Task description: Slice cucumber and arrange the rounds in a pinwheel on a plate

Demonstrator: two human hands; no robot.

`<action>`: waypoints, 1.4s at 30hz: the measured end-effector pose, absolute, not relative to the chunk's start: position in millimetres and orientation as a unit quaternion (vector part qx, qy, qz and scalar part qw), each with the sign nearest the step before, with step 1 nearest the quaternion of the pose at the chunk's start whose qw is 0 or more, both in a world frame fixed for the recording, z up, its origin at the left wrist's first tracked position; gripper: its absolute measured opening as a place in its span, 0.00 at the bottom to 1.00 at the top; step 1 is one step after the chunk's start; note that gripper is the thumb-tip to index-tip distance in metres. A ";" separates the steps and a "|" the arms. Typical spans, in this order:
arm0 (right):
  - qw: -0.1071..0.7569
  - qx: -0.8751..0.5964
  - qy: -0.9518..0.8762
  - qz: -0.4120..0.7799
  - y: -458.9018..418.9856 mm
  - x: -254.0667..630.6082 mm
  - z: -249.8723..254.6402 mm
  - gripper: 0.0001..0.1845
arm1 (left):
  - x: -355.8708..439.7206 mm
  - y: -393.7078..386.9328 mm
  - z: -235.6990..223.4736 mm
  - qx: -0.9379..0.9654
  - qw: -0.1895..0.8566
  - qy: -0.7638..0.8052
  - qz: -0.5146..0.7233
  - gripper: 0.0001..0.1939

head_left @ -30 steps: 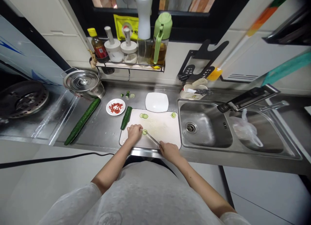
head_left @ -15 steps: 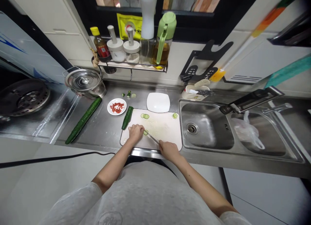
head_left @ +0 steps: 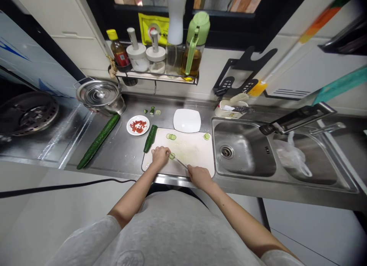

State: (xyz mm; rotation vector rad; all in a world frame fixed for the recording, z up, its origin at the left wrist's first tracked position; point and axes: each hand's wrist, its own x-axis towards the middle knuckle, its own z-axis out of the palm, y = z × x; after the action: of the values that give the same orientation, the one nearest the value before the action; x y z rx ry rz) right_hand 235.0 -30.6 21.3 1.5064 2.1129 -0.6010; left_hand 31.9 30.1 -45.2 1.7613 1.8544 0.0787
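Observation:
Over the left part of the white cutting board (head_left: 197,164), my left hand (head_left: 160,157) is closed, its fingertips at the edge of a round cucumber slice (head_left: 172,155). My right hand (head_left: 200,177) grips a knife (head_left: 181,163) by the handle, its blade reaching left to that slice. Farther back on the board lie a few overlapping cucumber slices (head_left: 171,137), and more cucumber slices (head_left: 207,136) sit in its right corner. A cut length of cucumber (head_left: 150,139) rests along the board's left edge.
A white plate (head_left: 187,120) stands behind the board, and a small plate of red pieces (head_left: 138,133) to its left. A whole cucumber (head_left: 98,142) lies farther left, near a lidded steel pot (head_left: 100,95). The sink (head_left: 243,151) is at right; a bottle shelf (head_left: 160,77) hangs above.
Both hands, the knife and the slice hold almost the same places. The view has shifted very slightly.

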 end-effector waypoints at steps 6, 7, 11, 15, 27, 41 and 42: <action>0.243 0.548 0.765 -0.237 -27.7 233.6 18.5 0.15 | 32.7 30.2 -44.6 0.657 0.289 0.695 0.027 0.10; 0.241 0.547 0.765 -0.239 -27.6 234.1 18.3 0.15 | 32.9 30.3 -44.7 0.657 0.289 0.696 0.027 0.10; 0.241 0.544 0.767 -0.241 -27.7 235.9 19.0 0.15 | 33.5 30.6 -44.5 0.656 0.290 0.696 0.025 0.10; 0.247 0.539 0.769 -0.240 -27.9 237.9 21.0 0.15 | 33.1 30.8 -43.9 0.657 0.292 0.695 0.020 0.10; 0.253 0.548 0.760 -0.241 -45.8 262.0 16.6 0.15 | 36.2 28.6 -41.8 0.665 0.276 0.693 0.014 0.10; 0.194 0.672 0.682 -0.215 -51.5 277.1 13.6 0.17 | 47.0 23.6 -34.0 0.665 0.269 0.697 0.018 0.06; 0.188 0.675 0.679 -0.216 -51.1 277.0 12.5 0.17 | 48.2 22.7 -33.3 0.665 0.272 0.695 0.020 0.07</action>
State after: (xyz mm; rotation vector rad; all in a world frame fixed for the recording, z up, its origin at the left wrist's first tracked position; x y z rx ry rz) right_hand 277.0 -51.1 12.5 1.8998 1.9113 -0.6085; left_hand 48.2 22.7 -33.3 1.7902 1.8725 0.0528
